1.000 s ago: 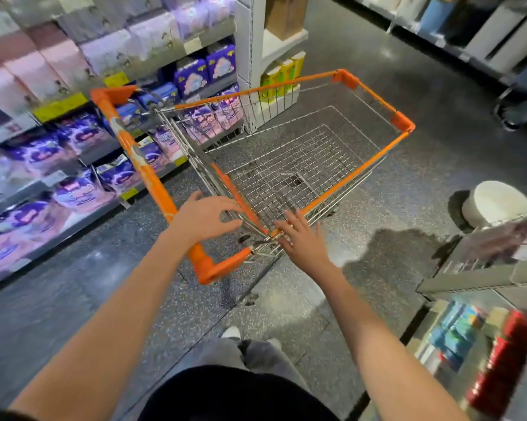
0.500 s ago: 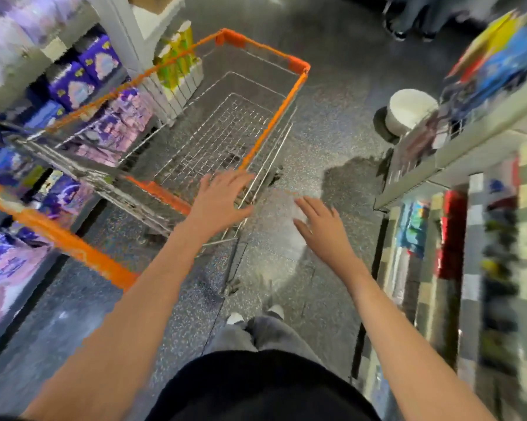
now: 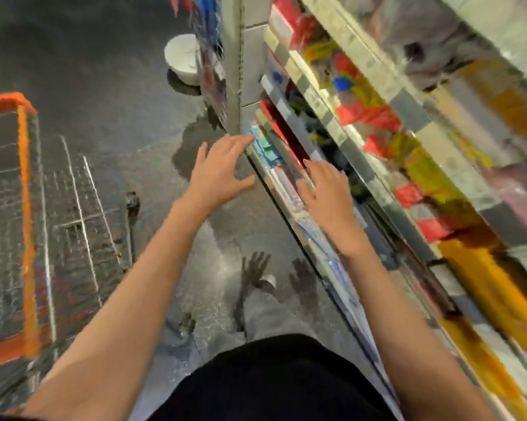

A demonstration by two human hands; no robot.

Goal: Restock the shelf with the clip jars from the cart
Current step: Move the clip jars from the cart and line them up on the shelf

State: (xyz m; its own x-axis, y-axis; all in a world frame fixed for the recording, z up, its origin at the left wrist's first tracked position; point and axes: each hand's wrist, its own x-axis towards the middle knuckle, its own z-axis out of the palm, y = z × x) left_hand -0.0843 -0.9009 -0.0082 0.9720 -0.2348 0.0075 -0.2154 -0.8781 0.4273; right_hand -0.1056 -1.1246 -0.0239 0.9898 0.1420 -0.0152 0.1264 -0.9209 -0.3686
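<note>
The wire cart with orange trim (image 3: 28, 208) stands at the left, blurred, and I see nothing in its basket. Both my hands hang in the air with fingers spread and hold nothing. My left hand (image 3: 219, 174) is over the floor beside the shelf's corner post. My right hand (image 3: 326, 196) hovers over the front edge of the lower shelves (image 3: 289, 208). The shelf unit on the right holds blurred red, yellow and blue goods (image 3: 374, 123). I cannot pick out any clip jars.
A round white stool or bin (image 3: 181, 60) sits on the dark speckled floor past the shelf's end. My legs and a shoe show below my hands. Open floor lies between the cart and the shelves.
My hands left the cart, and my view swung right. The cart now sits at the left edge, and the shelf unit fills the right side. Both hands moved toward the shelves.
</note>
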